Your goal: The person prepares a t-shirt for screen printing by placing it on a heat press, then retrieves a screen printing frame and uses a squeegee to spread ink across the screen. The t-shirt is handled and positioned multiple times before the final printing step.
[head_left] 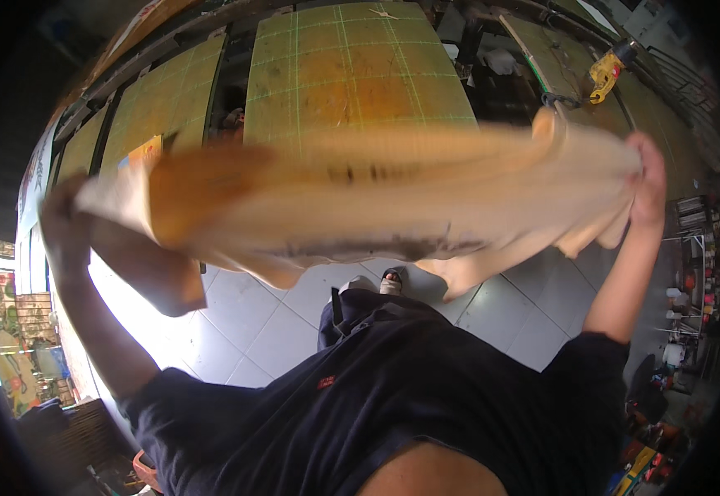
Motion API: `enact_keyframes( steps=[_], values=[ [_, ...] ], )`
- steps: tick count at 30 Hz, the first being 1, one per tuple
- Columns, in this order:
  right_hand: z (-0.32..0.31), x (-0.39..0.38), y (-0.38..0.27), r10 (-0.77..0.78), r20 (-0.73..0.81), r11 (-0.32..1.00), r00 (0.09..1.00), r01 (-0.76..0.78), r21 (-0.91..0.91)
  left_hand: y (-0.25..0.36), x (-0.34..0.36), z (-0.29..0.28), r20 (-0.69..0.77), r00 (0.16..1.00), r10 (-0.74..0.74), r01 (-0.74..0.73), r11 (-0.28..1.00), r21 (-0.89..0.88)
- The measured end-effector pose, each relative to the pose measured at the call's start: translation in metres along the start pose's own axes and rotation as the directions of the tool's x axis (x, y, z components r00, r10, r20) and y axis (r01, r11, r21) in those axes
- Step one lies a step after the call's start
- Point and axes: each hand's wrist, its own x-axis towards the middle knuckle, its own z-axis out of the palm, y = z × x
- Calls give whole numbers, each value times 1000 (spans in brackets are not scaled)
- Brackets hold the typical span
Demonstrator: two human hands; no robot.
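Observation:
A pale cream fabric piece (393,198), blurred by motion, stretches across the middle between my hands, with darker brown parts and dark printed marks on it. My left hand (66,202) grips its left end, blurred. My right hand (645,174) is closed on its right end. The cloth hangs in the air over the floor and the near edge of the boards.
Yellowish boards with green grid lines (351,66) sit in rows at the back. A yellow tool (604,78) lies at upper right. Tiled floor (509,322) shows around my feet. Shelves of small containers (682,306) stand on the right.

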Motion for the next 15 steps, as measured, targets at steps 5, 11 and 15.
enact_keyframes(
  steps=[5,11,15],
  values=[
    [-2,148,18,-91,144,985,985,67,161,53,128,36,-184,972,144,-189,948,-258],
    [97,240,96,163,102,987,981,-163,-8,26,206,156,-18,1000,10,-13,985,-171],
    [139,270,179,170,221,977,960,-136,-163,-36,231,243,76,997,-25,34,992,-123]
  ],
)
